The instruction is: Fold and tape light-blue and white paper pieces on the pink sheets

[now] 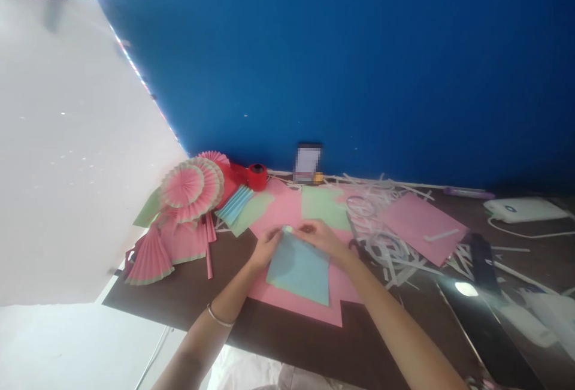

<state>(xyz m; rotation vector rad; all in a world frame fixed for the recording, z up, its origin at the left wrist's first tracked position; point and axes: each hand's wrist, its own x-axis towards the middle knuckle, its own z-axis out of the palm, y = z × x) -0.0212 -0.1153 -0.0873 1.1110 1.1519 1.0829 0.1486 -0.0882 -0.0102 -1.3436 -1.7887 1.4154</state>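
Note:
A light blue sheet of paper (300, 273) lies in front of me over pink paper (309, 313). My left hand (268, 246) pinches its far edge near the left corner. Close beside it, my right hand (321, 237) has its fingers closed on the same far edge. A small pale spot shows at the edge between the two hands; I cannot make out whether it is a fold or something else. Light green paper (323, 204) lies just beyond my hands, and a pleated blue paper strip (236, 203) rests to the left.
Pleated pink and green paper fans (191, 189) are piled at the left. A red roll of tape (257, 178) stands by the blue wall (341, 66). White paper strips (381, 252) and a pink sheet (422, 228) spread to the right. A dark phone-like slab (489, 330) lies near right.

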